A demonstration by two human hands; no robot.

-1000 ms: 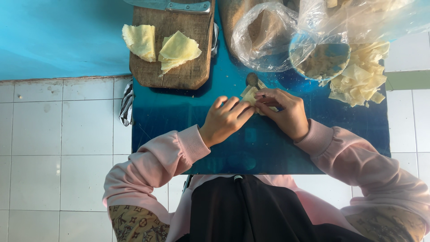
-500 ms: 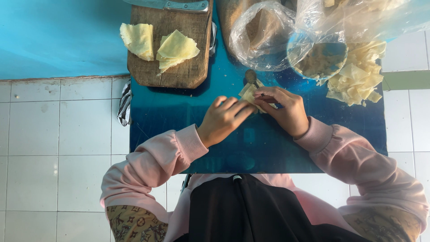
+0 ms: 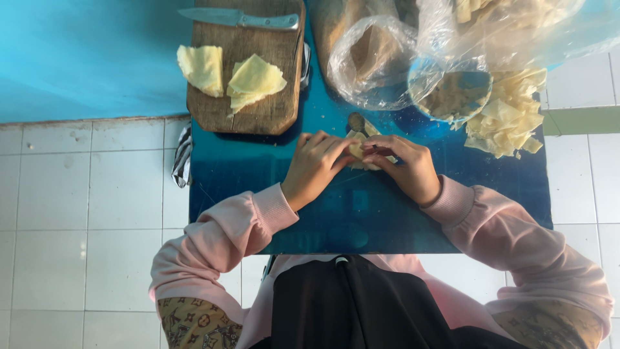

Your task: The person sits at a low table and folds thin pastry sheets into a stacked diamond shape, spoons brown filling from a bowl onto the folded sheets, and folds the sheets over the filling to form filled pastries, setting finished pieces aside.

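While the blue table (image 3: 258,174) fills the middle of the scene, a wooden board (image 3: 248,106) sits at its far left with two yellow sheets and a knife (image 3: 239,18). Both hands meet near the table's centre: left hand (image 3: 314,167) and right hand (image 3: 407,167) pinch a small pale wrapper (image 3: 357,152) between their fingertips.

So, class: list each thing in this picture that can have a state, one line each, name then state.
Left hand: fingers pinching the wrapper.
Right hand: fingers pinching the wrapper.
Wrapper: partly folded, between both hands.
Knife: lying flat on the board.
Cutting board: bears two wrapper stacks.
Clear bag: open.
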